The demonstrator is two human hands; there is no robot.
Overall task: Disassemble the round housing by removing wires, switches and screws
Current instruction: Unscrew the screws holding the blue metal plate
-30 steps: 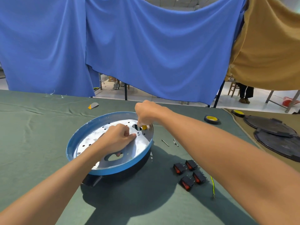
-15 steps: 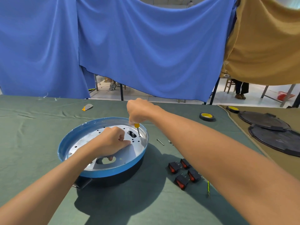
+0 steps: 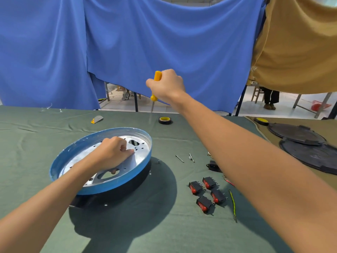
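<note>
The right hand is up in the air over the table, fingers wrapped tight round a yellow screwdriver, tip down. The left hand lies curled on the silver plate inside the blue round housing, gripping it through a hole. Four black switches with red buttons, loose screws and a green wire lie to its right.

Screwdriver in right hand; left hand on housing

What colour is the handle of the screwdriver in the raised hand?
Yellow-orange: the screwdriver handle, clearest in the head view.
</note>
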